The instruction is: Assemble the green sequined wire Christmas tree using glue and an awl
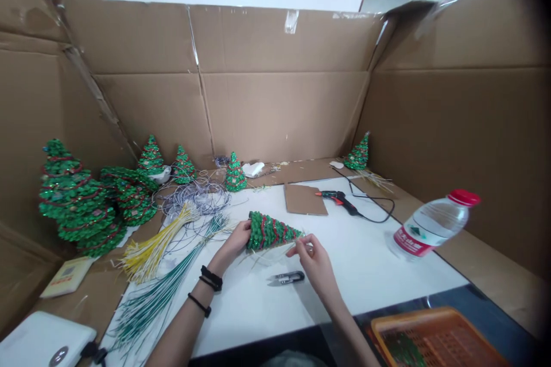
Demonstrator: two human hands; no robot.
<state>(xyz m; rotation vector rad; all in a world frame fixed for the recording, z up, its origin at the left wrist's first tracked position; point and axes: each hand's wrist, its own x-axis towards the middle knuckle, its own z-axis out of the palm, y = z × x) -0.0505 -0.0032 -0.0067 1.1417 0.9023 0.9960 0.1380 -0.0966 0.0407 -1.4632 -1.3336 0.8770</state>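
Observation:
A small green Christmas tree [273,230] with red garland lies on its side above the white table. Its wide base sits in my left hand [238,239], whose fingers close around it. At the pointed tip, my right hand [313,258] has thumb and forefinger pinched together, close to thin pale strands; what lies between the fingertips is too small to make out. Several pale strands hang below the tree. Thread snips [286,278] rest on the table just under it, touched by neither hand.
Bundles of yellow-white [157,246] and green wires [159,292] lie left, beside tangled cord [196,195]. Finished-looking trees [77,200] stand along the back and left. A glue gun [340,202], cardboard piece [303,199], water bottle [433,223] and orange basket [443,312] are right. Cardboard walls [279,103] surround the table.

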